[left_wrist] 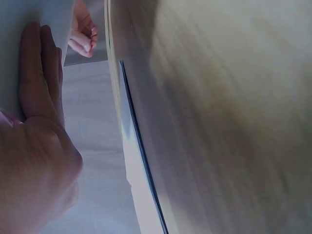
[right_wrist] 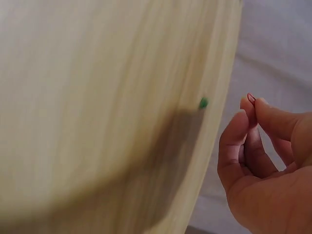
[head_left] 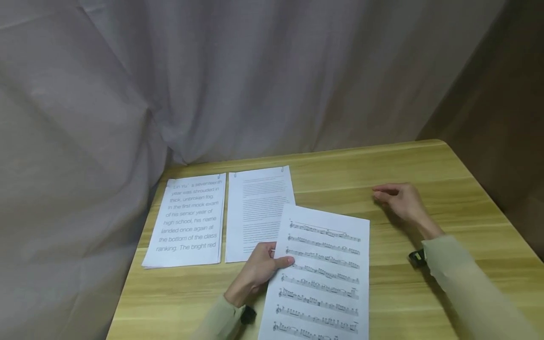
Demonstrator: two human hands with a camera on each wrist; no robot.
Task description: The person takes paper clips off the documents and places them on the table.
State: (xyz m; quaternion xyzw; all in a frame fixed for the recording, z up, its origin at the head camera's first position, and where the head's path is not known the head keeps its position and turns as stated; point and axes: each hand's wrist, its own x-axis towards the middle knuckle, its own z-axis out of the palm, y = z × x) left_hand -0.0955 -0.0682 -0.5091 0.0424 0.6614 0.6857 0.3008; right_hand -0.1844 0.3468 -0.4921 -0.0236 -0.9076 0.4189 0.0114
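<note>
My left hand (head_left: 258,268) grips the left edge of the sheet music (head_left: 323,278), thumb on the printed side. In the left wrist view, straight fingers (left_wrist: 36,83) lie along the underside of the paper, which is raised off the table. To the right, above the tabletop, my right hand (head_left: 404,204) pinches a small red paper clip (right_wrist: 251,98) between thumb and forefinger. Only the clip's wire loop shows in the right wrist view; the rest is hidden by the fingertips. The sheet music overlaps part of a text document (head_left: 259,208) in the head view.
Left of that document lies a large-print text stack (head_left: 189,222). Paper clips (head_left: 282,169) sit at the top edges of the documents. A small green object (right_wrist: 203,103), too blurred to name, is on the wooden table (head_left: 459,198). Grey curtain (head_left: 263,80) hangs behind.
</note>
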